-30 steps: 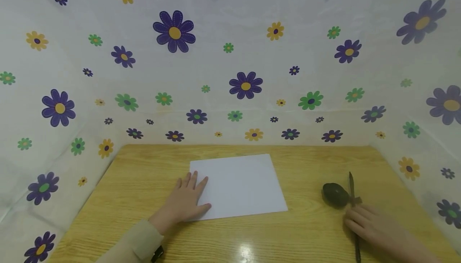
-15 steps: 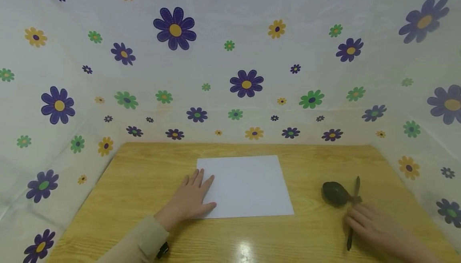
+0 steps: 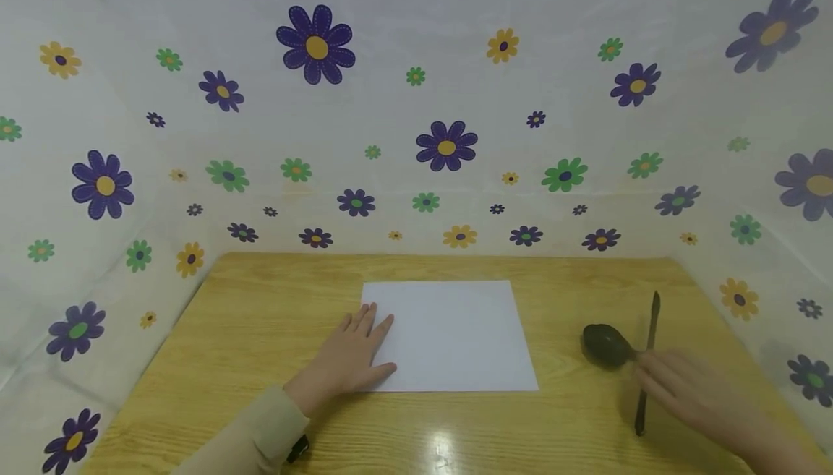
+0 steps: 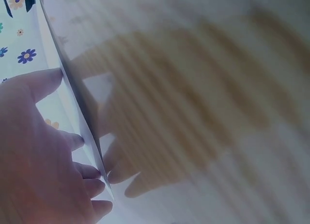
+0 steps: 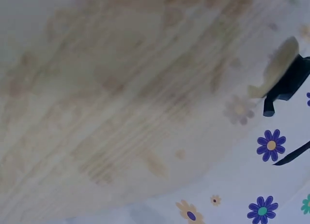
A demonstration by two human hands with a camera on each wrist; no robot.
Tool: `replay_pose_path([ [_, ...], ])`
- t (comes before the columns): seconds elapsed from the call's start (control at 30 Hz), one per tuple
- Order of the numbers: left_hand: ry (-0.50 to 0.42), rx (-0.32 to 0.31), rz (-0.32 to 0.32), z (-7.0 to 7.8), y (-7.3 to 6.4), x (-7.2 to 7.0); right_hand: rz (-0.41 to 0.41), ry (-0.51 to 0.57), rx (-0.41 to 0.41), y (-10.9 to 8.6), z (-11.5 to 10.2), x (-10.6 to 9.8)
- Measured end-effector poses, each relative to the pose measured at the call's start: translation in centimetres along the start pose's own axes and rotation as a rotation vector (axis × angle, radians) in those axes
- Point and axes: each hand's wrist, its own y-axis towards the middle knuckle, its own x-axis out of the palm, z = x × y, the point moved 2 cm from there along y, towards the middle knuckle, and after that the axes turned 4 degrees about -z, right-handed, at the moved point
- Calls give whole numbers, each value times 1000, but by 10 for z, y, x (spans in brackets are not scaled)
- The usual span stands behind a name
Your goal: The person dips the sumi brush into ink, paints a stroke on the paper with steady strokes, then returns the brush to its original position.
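In the head view, my left hand (image 3: 345, 356) lies on the left side of a white sheet of paper (image 3: 455, 334), fingers spread and straight. The left wrist view shows the paper (image 4: 80, 112) nearly edge-on along the fingertips. At the right, my right hand (image 3: 690, 388) holds a slim dark stick (image 3: 653, 319) with a pointed, blade-like tip. Its fingertips overlap the narrow neck of a dark, spoon-like object (image 3: 605, 345) that lies on the table. In the right wrist view, the stick's tip (image 5: 290, 155) shows apart from the spoon-like object (image 5: 290, 81); no hand shows there.
The wood-grain table (image 3: 273, 294) is glossy and reflects things. A white sheet printed with flowers (image 3: 384, 113) walls it at the back and both sides. A small black item (image 3: 298, 449) shows beneath the left sleeve (image 3: 250, 431).
My left hand and the paper have shifted right, and the paper's slant has lessened. The stick has swung and moved away from me in my right hand, which has come slightly farther right.
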Motion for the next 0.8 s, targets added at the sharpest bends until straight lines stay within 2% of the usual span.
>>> replay_pose_path([
  [0.23,15,6,-17,4,3,3,21,10,40,9,9,-13],
  [0.33,11,11,-21,6,3,2,59,11,59,13,12,-19],
  [0.57,17,24,-40,11,3,3,156,104,132,25,16,-33],
  [0.8,28,35,-43,18,2,2,229,-2,216,37,16,-42],
])
